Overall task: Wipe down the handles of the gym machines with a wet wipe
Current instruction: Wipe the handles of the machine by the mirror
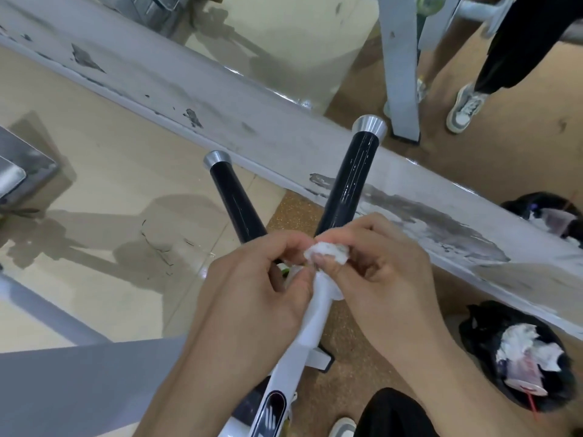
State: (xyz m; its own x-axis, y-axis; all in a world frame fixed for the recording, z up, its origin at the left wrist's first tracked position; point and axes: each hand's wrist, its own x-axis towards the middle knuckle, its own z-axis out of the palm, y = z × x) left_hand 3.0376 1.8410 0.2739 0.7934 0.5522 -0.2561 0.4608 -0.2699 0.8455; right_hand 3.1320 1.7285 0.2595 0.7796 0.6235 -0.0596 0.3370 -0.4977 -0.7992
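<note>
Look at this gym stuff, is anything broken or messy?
Yes. The grey beam across the middle has chipped, scraped paint in many patches, worst near the right. Crumpled tissues sit in the black bag at the lower right, not spilled.

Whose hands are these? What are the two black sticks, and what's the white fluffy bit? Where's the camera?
The camera sits on a person's head and looks down, so you see their hands as if they were yours. The left hand and the right hand pinch a small bunched-up wet wipe between their fingers. Just beyond, one black handle and another black handle, both with silver end caps, stick out from a white machine arm. Behind them runs a scuffed grey beam. On the floor at the right lies a black bag with crumpled tissues in it. The shoe at the top right belongs to another person.
</note>
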